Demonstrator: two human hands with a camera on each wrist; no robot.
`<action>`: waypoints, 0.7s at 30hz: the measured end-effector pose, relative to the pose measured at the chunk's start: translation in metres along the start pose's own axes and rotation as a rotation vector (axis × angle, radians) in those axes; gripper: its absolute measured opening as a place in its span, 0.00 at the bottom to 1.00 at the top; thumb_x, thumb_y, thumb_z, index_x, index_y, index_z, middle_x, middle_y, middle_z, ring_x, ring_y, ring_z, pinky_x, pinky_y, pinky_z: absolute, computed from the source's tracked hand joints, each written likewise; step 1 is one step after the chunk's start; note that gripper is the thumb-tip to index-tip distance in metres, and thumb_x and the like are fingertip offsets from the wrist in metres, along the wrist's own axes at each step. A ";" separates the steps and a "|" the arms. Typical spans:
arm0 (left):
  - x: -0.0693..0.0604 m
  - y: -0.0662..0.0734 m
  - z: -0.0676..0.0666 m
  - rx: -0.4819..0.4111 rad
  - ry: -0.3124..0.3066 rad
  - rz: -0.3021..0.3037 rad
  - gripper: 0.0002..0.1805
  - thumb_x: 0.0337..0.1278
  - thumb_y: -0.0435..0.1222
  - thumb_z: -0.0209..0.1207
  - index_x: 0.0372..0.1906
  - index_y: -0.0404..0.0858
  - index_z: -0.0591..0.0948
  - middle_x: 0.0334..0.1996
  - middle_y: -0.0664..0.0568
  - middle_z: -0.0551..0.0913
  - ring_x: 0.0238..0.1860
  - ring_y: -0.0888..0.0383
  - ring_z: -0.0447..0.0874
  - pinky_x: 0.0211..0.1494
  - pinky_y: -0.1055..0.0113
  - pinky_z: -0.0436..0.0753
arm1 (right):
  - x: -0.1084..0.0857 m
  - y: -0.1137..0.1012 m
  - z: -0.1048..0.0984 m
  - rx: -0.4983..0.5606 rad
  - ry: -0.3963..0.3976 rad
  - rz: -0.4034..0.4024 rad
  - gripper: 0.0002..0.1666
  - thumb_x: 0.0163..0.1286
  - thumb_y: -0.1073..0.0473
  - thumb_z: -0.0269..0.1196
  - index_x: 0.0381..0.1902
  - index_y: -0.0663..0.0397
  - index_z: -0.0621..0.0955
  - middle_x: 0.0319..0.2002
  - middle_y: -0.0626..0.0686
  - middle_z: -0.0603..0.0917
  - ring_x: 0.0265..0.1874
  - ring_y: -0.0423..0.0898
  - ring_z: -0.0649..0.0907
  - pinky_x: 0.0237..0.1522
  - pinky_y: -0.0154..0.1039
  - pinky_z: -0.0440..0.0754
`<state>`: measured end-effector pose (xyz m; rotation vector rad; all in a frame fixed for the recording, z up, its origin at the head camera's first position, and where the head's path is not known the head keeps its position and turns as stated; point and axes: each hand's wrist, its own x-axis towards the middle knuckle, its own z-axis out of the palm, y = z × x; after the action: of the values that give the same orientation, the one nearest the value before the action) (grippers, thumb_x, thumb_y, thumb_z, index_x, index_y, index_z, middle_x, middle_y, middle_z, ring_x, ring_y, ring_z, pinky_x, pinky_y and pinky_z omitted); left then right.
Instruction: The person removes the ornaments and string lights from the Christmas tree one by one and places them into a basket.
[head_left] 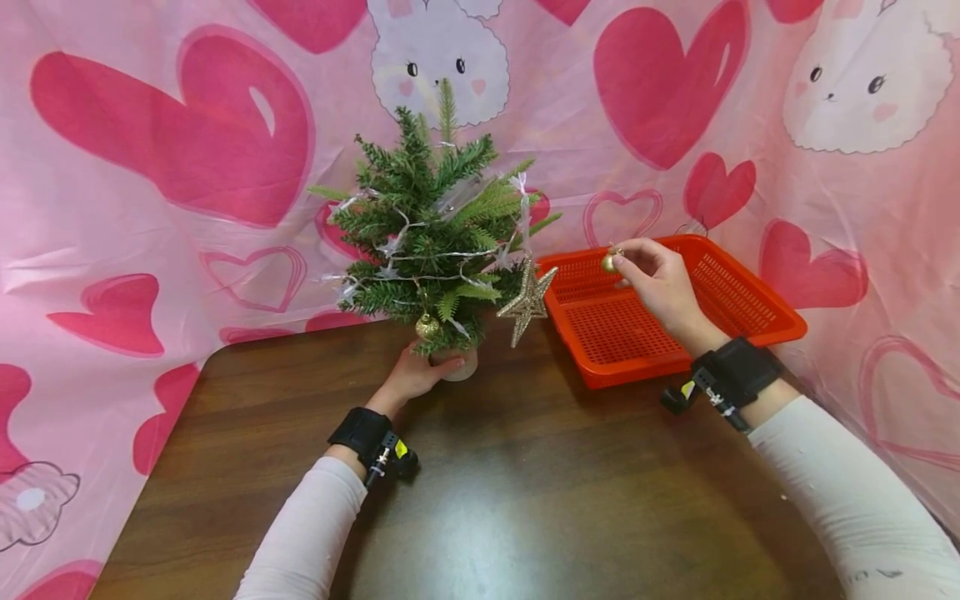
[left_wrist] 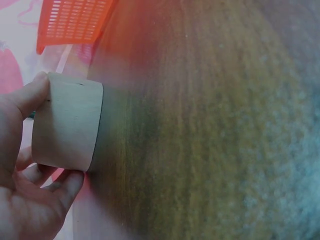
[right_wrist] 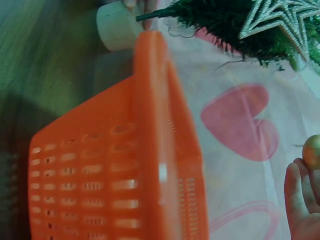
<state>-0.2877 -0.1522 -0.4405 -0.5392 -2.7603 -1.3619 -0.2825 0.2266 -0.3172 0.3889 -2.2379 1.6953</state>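
A small artificial Christmas tree (head_left: 420, 242) stands on the table, strung with a star light garland. Its round pale wooden base (left_wrist: 67, 122) is gripped by my left hand (head_left: 416, 372), thumb on one side and fingers on the other. My right hand (head_left: 660, 283) pinches a small gold ball ornament (head_left: 608, 263) above the basket; the ball also shows at the right edge of the right wrist view. A glittery gold star (head_left: 528, 302) hangs from a ribbon on the tree's right side. Low on the front hangs another gold ball (head_left: 427, 326).
An orange plastic basket (head_left: 592, 368) with perforated walls sits right of the tree, beneath my right hand. The brown wooden table (head_left: 480, 492) stretches in front. A pink cloth (head_left: 180, 225) with hearts and rabbits hangs behind and at both sides.
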 end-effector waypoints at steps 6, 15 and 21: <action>0.000 0.000 0.000 0.014 0.018 -0.004 0.30 0.56 0.42 0.69 0.63 0.39 0.76 0.61 0.40 0.79 0.64 0.41 0.76 0.65 0.46 0.74 | -0.004 0.012 -0.001 -0.088 -0.060 0.074 0.18 0.72 0.54 0.61 0.53 0.61 0.80 0.39 0.39 0.85 0.39 0.34 0.84 0.41 0.28 0.84; -0.001 0.003 -0.001 0.011 0.016 -0.011 0.30 0.57 0.42 0.68 0.64 0.38 0.75 0.62 0.39 0.79 0.65 0.41 0.75 0.66 0.46 0.74 | -0.006 0.027 0.000 -0.237 -0.187 0.101 0.17 0.72 0.53 0.61 0.52 0.58 0.80 0.48 0.59 0.85 0.39 0.35 0.85 0.41 0.29 0.85; -0.001 0.003 -0.001 0.020 0.013 -0.006 0.31 0.57 0.42 0.68 0.64 0.39 0.74 0.62 0.39 0.78 0.65 0.41 0.75 0.65 0.45 0.74 | -0.007 0.037 -0.001 -0.358 -0.255 0.116 0.15 0.72 0.55 0.62 0.51 0.56 0.81 0.46 0.61 0.87 0.35 0.35 0.85 0.41 0.28 0.84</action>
<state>-0.2855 -0.1514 -0.4377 -0.5191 -2.7644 -1.3320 -0.2909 0.2379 -0.3526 0.4126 -2.7331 1.3147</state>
